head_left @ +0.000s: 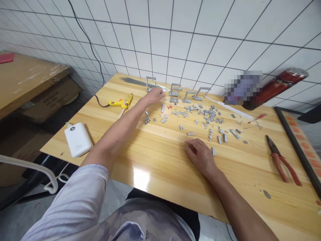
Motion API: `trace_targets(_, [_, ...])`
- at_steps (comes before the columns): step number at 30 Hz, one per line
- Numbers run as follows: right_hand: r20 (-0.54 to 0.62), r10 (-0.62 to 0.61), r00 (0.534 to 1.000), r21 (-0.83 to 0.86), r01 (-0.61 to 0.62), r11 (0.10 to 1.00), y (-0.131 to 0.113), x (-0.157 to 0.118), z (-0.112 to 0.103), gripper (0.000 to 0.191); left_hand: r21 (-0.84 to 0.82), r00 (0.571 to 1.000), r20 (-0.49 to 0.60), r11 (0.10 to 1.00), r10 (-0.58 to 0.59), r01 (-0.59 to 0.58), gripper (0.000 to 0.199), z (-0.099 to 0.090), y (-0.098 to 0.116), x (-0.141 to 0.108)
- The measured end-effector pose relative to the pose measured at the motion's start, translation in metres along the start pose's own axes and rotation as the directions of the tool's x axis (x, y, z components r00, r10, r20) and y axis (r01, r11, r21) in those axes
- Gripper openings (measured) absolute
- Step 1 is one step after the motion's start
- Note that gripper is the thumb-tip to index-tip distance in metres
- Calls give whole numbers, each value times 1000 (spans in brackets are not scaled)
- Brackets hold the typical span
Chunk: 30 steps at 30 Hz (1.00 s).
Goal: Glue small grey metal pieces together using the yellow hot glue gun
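Observation:
My left hand [155, 95] reaches to the back of the wooden table, beside a small grey metal frame [150, 78]. Its fingers are curled; what they hold, if anything, is hidden. More upright grey frames [175, 92] stand to its right. My right hand [199, 152] rests on the tabletop near the front with its fingers loosely bent and apart, and nothing shows in it. Just right of it lies a small grey block [213, 151]. Many small grey metal pieces [210, 115] are scattered between the hands and the wall.
At the left are a yellow glue gun [120, 101] and a white power bank [78, 140]. Thin metal rods [135, 81] lie at the back. Red-handled pliers [282, 160] lie at the right; a red cylinder [278, 87] and a screwdriver [258, 118] are behind them.

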State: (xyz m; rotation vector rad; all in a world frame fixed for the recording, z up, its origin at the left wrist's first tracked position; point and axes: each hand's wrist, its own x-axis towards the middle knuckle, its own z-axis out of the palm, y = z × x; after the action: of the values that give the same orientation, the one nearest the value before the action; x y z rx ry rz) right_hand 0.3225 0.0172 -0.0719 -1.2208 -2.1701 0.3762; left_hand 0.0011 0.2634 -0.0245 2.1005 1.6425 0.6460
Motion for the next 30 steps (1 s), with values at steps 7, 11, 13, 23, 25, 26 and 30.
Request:
trace_targets(7, [-10, 0, 1000, 7, 0, 1000, 0, 0, -2, 19, 18, 1000, -17, 1000, -12, 13, 11, -13, 4, -17])
trace_targets(11, [-14, 15, 1000, 24, -14, 1000, 1, 0, -2, 19, -58, 996, -82, 998, -24, 19, 32, -24, 10, -27])
trace_targets(13, [-11, 22, 1000, 31, -21, 999, 1, 1, -2, 19, -106, 995, -96, 994, -37, 27, 28, -33, 13, -35])
trace_targets(23, [-139, 97, 985, 122, -80, 989, -8, 3, -3, 26, -352, 992, -119, 932, 42, -81, 39, 17, 100, -126])
trace_targets(25, [-206, 101, 973, 103, -81, 991, -10, 4, -5, 25, -408, 987, -56, 899, 150, -160, 46, 48, 128, -155])
trace_targets(26, [-244, 97, 965, 92, -77, 993, -11, 5, -5, 25, -460, 969, -30, 857, 247, -233, 46, 62, 139, -167])
trace_targets(30, [-298, 44, 954, 64, -26, 998, -10, 8, -4, 27, -451, 909, -146, 792, 390, -412, 31, 102, 159, -198])
